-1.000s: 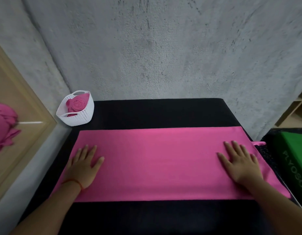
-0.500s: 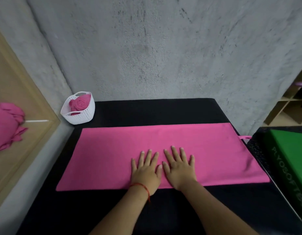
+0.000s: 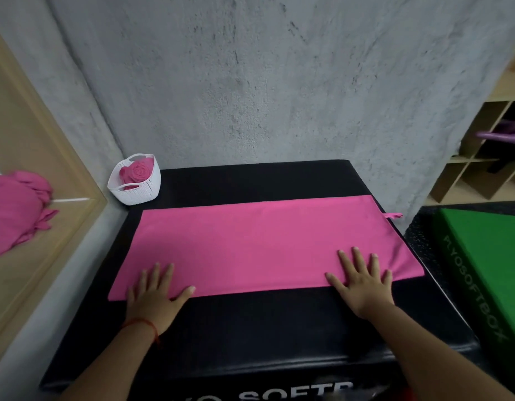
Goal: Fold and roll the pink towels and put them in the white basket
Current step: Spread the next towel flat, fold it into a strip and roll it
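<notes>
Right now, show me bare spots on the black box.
On the black box: back strip between pink towel and wall, right of white basket; front strip between the forearms. Crowded: towel's near edge, under left hand and right hand.

One wide-angle camera rides on the person's head, facing forward and steeply down onto the black padded box [image 3: 250,328], near enough that the left forearm [image 3: 105,357] and right forearm [image 3: 438,351] enter from 7 and 5 o'clock. The flat bright-pink cloth towel [image 3: 265,244] fills the centre; the rough grey concrete wall [image 3: 250,82] closes 12 o'clock; the small white perforated plastic basket [image 3: 137,195] sits toward 10 o'clock.
</notes>
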Available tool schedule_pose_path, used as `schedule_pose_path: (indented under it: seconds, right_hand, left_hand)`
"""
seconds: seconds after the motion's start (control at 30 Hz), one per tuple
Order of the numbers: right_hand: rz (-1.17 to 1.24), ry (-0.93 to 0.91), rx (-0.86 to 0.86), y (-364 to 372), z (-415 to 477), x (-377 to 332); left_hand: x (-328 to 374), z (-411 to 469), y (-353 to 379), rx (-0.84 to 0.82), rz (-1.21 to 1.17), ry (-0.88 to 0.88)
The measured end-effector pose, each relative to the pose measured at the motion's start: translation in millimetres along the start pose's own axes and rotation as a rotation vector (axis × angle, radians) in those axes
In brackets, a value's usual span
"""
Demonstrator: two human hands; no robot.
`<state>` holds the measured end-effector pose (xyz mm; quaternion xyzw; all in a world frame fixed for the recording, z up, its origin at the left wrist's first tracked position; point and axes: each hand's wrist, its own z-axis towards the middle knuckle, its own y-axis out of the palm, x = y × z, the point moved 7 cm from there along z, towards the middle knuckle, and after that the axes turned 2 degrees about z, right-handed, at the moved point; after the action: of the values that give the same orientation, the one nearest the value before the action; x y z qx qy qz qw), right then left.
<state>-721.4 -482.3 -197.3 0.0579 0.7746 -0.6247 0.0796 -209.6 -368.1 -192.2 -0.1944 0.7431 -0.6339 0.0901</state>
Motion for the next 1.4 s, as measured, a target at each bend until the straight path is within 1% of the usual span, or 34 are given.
schedule_pose_path:
  seconds: [0.13, 0.23, 0.4, 0.47, 0.5, 0.53, 0.6, 0.63, 0.67, 0.73, 0.8, 0.83, 0.93, 1.0, 1.07, 1.13, 1.2, 1.3, 1.4]
  right_hand:
    - [0.067, 0.138, 0.027, -6.3, -15.5, 62.4]
    - [0.073, 0.183, 0.016, -9.9, -22.0, 91.8]
    - [0.076, 0.255, -0.030, -11.1, -29.4, 112.5]
    - [0.051, 0.277, -0.035, -12.0, -34.5, 109.2]
    - [0.031, 0.286, -0.014, -14.1, -37.8, 103.2]
    - [0.008, 0.285, 0.020, -17.1, -41.8, 93.4]
    - [-0.037, 0.205, 0.069, -20.8, -49.1, 59.6]
    - [-0.052, 0.120, 0.073, -19.3, -52.2, 35.7]
    - [-0.057, 0.010, 0.061, -15.5, -55.3, 7.4]
    - [-0.027, -0.214, 0.039, -7.7, -63.4, -54.5]
    - [0.014, -0.373, 0.012, -0.5, -69.8, -107.6]
    - [0.024, -0.411, -0.008, 4.8, -71.4, -126.0]
    - [-0.035, -0.415, -0.080, 29.4, -70.4, -143.2]
    - [-0.110, -0.404, -0.080, 41.2, -71.4, -130.7]
    - [-0.123, -0.383, -0.059, 44.4, -71.8, -110.4]
    - [-0.107, -0.323, -0.040, 39.1, -69.1, -82.3]
    - [-0.086, -0.245, -0.013, 27.2, -61.3, -47.9]
    - [-0.057, -0.090, 0.037, 8.5, -47.0, 20.7]
    - [-0.009, 0.070, 0.041, -1.0, -42.0, 88.7]
  left_hand:
    - [-60.0, -13.8, -2.0, 0.006, -0.081, -0.147]
    - [-92.3, -16.8, -0.8, 0.017, -0.146, -0.242]
    - [-115.1, -10.8, -0.4, -0.025, -0.231, -0.401]
    - [-112.1, -7.5, -9.1, -0.030, -0.208, -0.456]
    - [-103.3, -5.2, -16.2, 0.023, -0.142, -0.421]
    - [-84.2, -3.5, -23.1, 0.086, -0.069, -0.322]
    - [-19.5, -7.9, -25.1, 0.173, -0.027, 0.008]
    - [19.5, -16.6, -18.0, 0.191, -0.042, 0.178]
    - [56.7, -27.3, -8.5, 0.181, -0.046, 0.310]
    - [122.1, -46.9, 11.4, 0.124, -0.038, 0.485]
    - [169.6, -60.0, 23.0, 0.069, -0.028, 0.547]
    - [182.7, -65.0, 30.0, 0.017, -0.013, 0.527]
    - [188.1, -74.0, 45.1, -0.034, 0.046, 0.449]
    - [184.3, -77.2, 45.5, -0.055, 0.057, 0.434]
    - [179.8, -77.7, 43.4, -0.074, 0.054, 0.427]
    - [173.9, -77.2, 40.8, -0.068, 0.048, 0.417]
    - [156.3, -72.1, 37.7, -0.044, 0.040, 0.372]
    - [107.6, -57.8, 30.4, 0.004, 0.038, 0.250]
    - [38.1, -45.9, 26.6, 0.007, 0.011, 0.088]
